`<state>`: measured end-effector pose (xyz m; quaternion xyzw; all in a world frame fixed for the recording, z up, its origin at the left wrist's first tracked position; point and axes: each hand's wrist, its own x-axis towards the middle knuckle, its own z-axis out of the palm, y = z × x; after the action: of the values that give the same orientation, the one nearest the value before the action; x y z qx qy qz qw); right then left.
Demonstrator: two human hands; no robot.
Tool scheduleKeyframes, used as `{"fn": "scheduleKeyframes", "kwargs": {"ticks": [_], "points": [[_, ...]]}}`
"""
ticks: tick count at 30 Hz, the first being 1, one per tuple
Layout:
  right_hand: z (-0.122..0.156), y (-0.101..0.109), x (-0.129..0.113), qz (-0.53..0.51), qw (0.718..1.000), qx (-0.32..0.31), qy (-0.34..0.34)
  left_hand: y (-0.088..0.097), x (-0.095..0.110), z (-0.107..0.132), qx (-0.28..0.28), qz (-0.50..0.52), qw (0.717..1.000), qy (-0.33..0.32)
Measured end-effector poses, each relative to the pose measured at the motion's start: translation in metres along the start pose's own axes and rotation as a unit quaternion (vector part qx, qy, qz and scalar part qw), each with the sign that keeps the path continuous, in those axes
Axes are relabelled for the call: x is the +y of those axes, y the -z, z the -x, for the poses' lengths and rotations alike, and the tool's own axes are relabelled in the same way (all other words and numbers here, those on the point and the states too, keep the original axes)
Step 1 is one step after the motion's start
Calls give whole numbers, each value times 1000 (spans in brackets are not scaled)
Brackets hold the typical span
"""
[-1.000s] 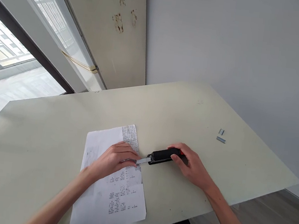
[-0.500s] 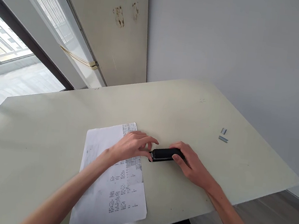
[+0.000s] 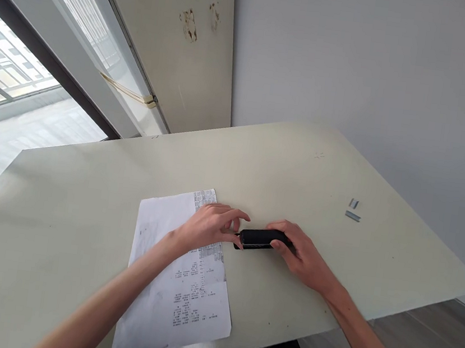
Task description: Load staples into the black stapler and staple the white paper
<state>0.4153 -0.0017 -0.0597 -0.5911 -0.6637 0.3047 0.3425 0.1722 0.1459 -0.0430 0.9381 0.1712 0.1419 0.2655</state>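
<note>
The step in hand looks to be handling the front end of a black stapler (image 3: 261, 238), which lies on the table (image 3: 86, 190) close to the middle of the near edge, its front end just beside the right edge of a sheet of paper (image 3: 201, 289). The right hand (image 3: 297, 250) is wrapped around the stapler's rear, thumb on the near side and fingers over the far side. The left hand (image 3: 213, 225) is over the paper, its thumb at the stapler's front end and its forefinger curved above, with a clear gap between the two and nothing seen pinched there. At this angle it is hard to tell whether that thumb presses or only rests. The next move, I judge, calls for a firm right hand and a light, well-aimed left thumb.

The table top is pale and smooth, with a few dark specks toward its near edge. Two small metal strips (image 3: 353, 216) lie near its right edge, well apart from the stapler. The paper's lower end reaches toward the near edge. Beyond the far edge stand a beige panel (image 3: 193, 79) with brown blotches and a grey wall (image 3: 357, 54); a window (image 3: 4, 67) is to the left.
</note>
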Motion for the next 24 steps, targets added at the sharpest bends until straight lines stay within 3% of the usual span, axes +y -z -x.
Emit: {"fn": "scheduleKeyframes", "kwargs": {"ticks": [5, 9, 13, 17, 20, 24], "points": [[3, 1, 0, 16, 1000, -9, -19, 15, 10, 30, 46, -34, 998, 14], [4, 1, 0, 14, 1000, -9, -22, 29, 11, 77, 72, -84, 990, 83], [5, 0, 1, 16, 1000, -6, -24, 39, -2, 122, 119, -155, 965, 175], [6, -1, 4, 10, 1000, -1, -23, 40, -2, 144, 145, -172, 952, 206], [6, -2, 6, -9, 1000, 5, -22, 30, 21, 149, 120, -140, 971, 154], [7, 0, 8, -22, 999, 3, -30, 7, 60, 158, 23, -110, 988, 102]]}}
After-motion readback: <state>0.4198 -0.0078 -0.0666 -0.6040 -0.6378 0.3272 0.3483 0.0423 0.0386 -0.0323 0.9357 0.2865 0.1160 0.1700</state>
